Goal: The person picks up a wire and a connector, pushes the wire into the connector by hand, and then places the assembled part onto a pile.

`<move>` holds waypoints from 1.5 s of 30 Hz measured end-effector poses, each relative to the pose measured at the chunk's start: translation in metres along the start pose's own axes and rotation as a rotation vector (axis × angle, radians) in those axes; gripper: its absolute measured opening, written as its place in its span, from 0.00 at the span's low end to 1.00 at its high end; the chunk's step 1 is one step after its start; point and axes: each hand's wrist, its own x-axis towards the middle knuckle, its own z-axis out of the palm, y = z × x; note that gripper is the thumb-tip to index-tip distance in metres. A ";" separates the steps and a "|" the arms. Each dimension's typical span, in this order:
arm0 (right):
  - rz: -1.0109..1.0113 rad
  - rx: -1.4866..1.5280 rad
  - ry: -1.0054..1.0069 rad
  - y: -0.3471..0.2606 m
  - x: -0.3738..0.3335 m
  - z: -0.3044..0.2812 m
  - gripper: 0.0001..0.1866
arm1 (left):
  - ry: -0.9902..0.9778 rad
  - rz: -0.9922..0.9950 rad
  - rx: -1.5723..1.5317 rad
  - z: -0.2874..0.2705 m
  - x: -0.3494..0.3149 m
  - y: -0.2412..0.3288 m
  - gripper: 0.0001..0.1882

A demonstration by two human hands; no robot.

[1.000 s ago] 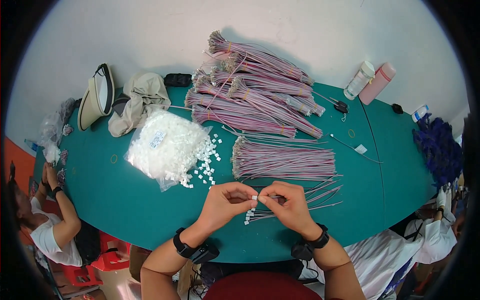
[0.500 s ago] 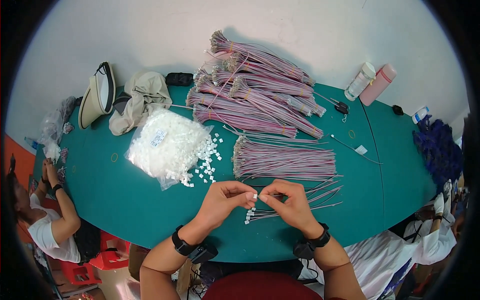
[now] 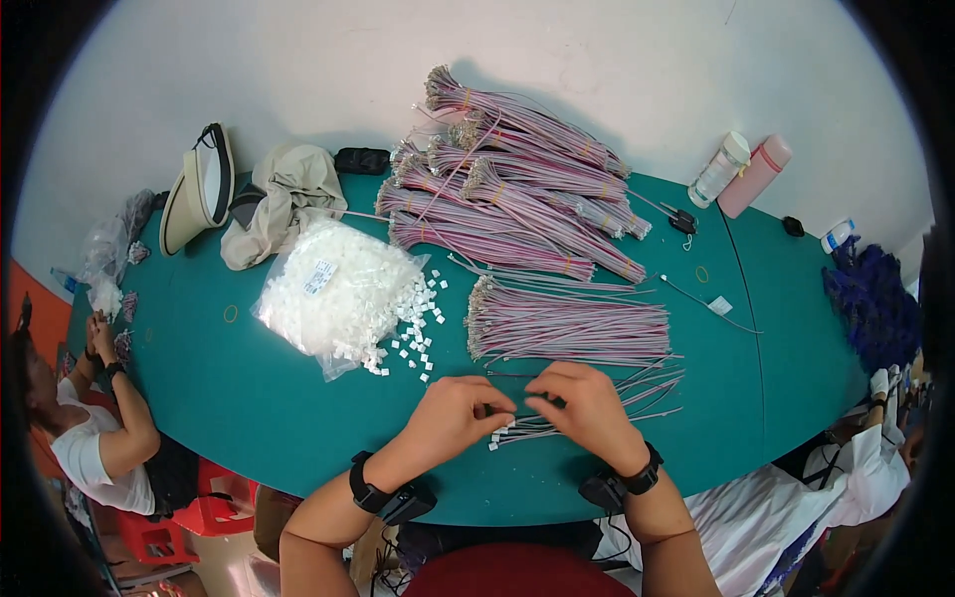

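My left hand (image 3: 460, 413) is over the table just left of the finished-looking cable ends, its thumb and fingers apart with nothing visible between them. Facing it, my right hand (image 3: 582, 410) has its fingers curled loosely, thumb apart from the forefinger, and I see nothing held. Below my fingertips lie a few grey-pink cables with white plastic connectors (image 3: 502, 434) at their left ends. A single thin cable (image 3: 509, 375) lies just behind my hands. Beyond that, a broad row of loose grey-pink cables (image 3: 572, 323) is spread with its metal-tipped ends to the left.
A plastic bag of white connectors (image 3: 333, 294) lies left, with loose connectors (image 3: 423, 338) spilling beside it. Tied cable bundles (image 3: 517, 184) are piled at the back. A sun visor (image 3: 196, 194), keys (image 3: 682, 221) and a pink bottle (image 3: 754, 177) stand around. Another person (image 3: 104, 428) sits at left.
My hands have moved slightly apart and down, and their pinch has loosened. The white connector that was between my fingertips no longer shows there.
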 end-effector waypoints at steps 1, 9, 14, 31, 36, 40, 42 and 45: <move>-0.001 0.000 0.000 0.001 0.001 0.002 0.08 | 0.029 0.035 0.092 -0.001 0.000 0.001 0.06; -0.079 -0.172 0.125 0.007 0.014 0.016 0.08 | 0.369 0.091 0.465 -0.038 0.003 -0.010 0.07; -0.092 -0.165 0.087 0.011 0.014 0.020 0.05 | 0.399 0.068 0.674 -0.053 -0.003 -0.012 0.08; 0.047 0.384 0.186 -0.013 0.011 -0.001 0.05 | 0.167 -0.164 -0.261 -0.035 0.005 0.002 0.06; 0.118 0.477 0.221 -0.020 0.007 -0.009 0.05 | 0.042 -0.125 -0.858 -0.009 0.004 -0.009 0.09; 0.044 0.435 0.194 -0.010 0.004 -0.005 0.05 | -0.015 -0.137 -0.954 -0.006 0.003 -0.004 0.09; 0.025 0.429 0.212 -0.011 0.005 -0.003 0.05 | -0.031 -0.146 -0.974 -0.005 0.003 -0.003 0.08; -0.014 0.419 0.248 -0.014 0.005 0.001 0.05 | 0.021 -0.143 -0.858 -0.004 0.005 -0.004 0.08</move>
